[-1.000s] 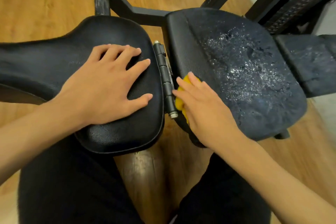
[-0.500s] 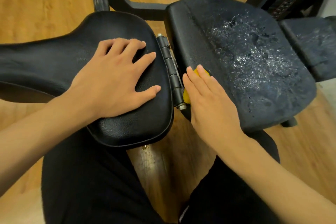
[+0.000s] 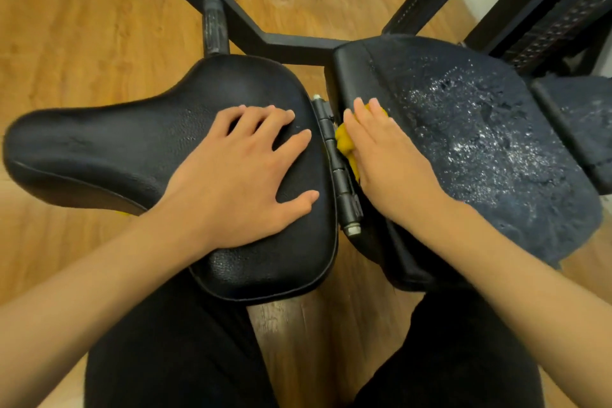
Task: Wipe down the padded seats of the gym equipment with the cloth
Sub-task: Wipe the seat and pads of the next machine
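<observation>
Two black padded seats sit side by side, joined by a metal hinge (image 3: 341, 172). My left hand (image 3: 245, 172) rests flat with spread fingers on the smooth left seat pad (image 3: 99, 149). My right hand (image 3: 387, 159) presses a yellow cloth (image 3: 344, 142) against the left edge of the right seat pad (image 3: 480, 142), next to the hinge. Most of the cloth is hidden under the hand. The right pad's surface is worn and speckled with shiny wet patches.
A black steel frame (image 3: 284, 43) with a short handle post (image 3: 215, 26) runs behind the seats. More black machine parts (image 3: 543, 10) stand at the upper right. Wooden floor (image 3: 82, 26) lies all around. My black-trousered legs (image 3: 172, 348) fill the bottom.
My right hand has slid the cloth farther up along the right pad's inner edge beside the hinge. The left hand has stayed flat on the left pad. The view shifted.
</observation>
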`<state>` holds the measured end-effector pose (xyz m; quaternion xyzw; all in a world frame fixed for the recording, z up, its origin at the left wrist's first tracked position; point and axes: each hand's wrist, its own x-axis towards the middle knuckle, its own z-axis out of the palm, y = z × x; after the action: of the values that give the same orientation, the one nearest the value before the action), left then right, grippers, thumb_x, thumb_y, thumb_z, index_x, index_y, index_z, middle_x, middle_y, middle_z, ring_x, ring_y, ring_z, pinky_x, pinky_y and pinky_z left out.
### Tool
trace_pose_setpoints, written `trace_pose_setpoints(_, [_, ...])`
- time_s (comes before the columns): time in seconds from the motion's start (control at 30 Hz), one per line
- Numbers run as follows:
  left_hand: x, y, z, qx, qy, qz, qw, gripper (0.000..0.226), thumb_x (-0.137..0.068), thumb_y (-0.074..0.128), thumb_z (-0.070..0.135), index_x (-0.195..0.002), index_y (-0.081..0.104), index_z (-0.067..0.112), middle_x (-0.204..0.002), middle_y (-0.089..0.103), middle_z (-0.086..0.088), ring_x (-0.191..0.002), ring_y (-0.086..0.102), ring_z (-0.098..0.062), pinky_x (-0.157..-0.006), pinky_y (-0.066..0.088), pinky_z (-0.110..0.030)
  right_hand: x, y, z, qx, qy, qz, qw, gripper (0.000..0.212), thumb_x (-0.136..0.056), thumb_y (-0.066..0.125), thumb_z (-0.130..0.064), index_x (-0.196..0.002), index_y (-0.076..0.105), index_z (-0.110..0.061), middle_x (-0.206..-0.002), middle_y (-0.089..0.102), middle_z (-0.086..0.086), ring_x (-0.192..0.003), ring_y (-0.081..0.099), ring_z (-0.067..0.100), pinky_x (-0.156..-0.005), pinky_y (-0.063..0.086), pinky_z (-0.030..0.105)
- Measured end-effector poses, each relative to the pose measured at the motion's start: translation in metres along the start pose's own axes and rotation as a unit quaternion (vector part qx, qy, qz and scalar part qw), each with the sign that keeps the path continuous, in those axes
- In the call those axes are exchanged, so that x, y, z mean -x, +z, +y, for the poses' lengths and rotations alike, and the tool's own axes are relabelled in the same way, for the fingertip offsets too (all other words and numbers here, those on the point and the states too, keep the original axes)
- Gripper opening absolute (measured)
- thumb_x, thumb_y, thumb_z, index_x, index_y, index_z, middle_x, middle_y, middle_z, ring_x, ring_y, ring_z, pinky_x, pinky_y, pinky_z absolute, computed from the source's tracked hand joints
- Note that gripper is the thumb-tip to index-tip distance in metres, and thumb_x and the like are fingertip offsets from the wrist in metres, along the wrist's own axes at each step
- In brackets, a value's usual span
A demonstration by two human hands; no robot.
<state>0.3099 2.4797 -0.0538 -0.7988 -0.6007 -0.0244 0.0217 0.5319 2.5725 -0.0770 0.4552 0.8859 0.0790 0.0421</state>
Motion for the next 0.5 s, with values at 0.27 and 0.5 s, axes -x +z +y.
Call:
trace_pose_setpoints(0.27, [-0.001, 0.001, -0.003, 0.001, 0.004, 0.000, 1.000, 0.080, -0.094, 0.023, 0.075, -0.155, 0.037, 0.025, -0.159, 0.037, -0.006, -0.146, 0.032, -0.028, -0.119, 0.026, -0.047, -0.140, -0.008, 0.014, 0.057, -0.027, -0.014, 0.998, 0.064, -0.085, 0.062, -0.013, -0.143, 0.040, 0.002, -0.157, 0.026, 0.023, -0.147, 0.017, 0.041, -0.114, 0.026, 0.053])
trace_pose_setpoints(0.5, [0.001, -0.002, 0.000, -0.012, 0.010, -0.031, 0.999, 0.078, -0.098, 0.021, 0.070, -0.158, 0.033, 0.022, -0.162, 0.034, -0.010, -0.150, 0.028, -0.031, -0.121, 0.021, -0.049, 0.002, -0.018, -0.023, -0.053, 0.049, -0.023, 0.997, 0.068, -0.092, 0.039, -0.017, -0.157, 0.020, -0.011, -0.166, 0.011, 0.010, -0.154, 0.006, 0.029, -0.124, 0.013, 0.044])
